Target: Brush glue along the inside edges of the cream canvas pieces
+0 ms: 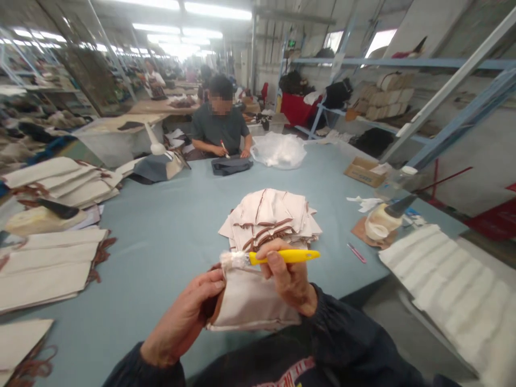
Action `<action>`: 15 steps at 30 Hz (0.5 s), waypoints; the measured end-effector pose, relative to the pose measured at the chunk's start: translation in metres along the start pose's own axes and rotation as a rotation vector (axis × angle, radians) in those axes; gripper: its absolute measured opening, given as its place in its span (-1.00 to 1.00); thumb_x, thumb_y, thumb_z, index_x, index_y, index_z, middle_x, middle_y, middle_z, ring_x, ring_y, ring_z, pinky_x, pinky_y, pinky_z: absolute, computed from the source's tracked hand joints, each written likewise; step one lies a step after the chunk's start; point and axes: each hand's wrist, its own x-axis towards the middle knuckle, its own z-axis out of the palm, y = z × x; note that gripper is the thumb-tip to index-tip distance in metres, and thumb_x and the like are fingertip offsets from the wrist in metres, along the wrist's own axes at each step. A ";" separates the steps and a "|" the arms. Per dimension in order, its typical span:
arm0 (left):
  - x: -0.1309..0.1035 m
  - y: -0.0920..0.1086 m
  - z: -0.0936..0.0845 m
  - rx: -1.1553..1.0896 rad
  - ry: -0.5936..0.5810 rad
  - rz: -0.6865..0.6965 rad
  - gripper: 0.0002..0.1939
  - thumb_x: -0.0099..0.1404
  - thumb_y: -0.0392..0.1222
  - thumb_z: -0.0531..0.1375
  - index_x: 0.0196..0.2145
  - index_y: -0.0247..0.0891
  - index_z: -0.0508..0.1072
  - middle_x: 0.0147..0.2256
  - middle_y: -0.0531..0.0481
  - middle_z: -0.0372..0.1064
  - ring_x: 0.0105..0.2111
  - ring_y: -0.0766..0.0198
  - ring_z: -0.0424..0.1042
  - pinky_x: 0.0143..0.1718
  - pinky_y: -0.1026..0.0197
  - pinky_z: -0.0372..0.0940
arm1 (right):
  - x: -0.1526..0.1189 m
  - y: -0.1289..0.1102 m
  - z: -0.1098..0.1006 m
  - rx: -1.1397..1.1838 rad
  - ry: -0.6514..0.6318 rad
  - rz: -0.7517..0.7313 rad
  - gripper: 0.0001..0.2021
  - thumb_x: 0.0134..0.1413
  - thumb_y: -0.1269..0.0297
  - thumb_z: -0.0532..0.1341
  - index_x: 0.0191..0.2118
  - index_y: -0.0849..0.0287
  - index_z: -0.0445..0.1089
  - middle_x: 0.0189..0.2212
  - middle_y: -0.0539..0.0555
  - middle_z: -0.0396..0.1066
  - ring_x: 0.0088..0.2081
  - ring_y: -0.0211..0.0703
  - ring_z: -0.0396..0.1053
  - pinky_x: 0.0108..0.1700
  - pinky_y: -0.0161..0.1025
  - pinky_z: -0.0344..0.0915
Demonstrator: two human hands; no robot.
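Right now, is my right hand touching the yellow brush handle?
Touching. The head view shows it plainly: the right hand grips the yellow brush handle, with digits pressed directly against it and no gap between.

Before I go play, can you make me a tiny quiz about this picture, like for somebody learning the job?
1. Which hand holds the yellow-handled brush?

2. True or false: in the picture, the cardboard box is farther right than the white plastic bag.

3. Pick one. The left hand is touching:
A) the white plastic bag
B) the pale piece with a brown edge
C) the cardboard box

Key:
1. The right hand.
2. True.
3. B.
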 end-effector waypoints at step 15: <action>-0.001 -0.006 0.029 0.163 -0.041 0.059 -0.61 0.13 0.03 0.43 -0.13 -0.22 0.65 -0.28 -0.09 0.60 -0.25 0.14 0.53 -0.25 0.27 0.36 | -0.001 -0.002 -0.009 -0.497 -0.066 -0.194 -0.82 0.40 0.30 0.10 -0.12 0.18 0.44 -0.29 0.15 0.59 -0.30 -0.10 0.58 -0.26 -0.22 0.47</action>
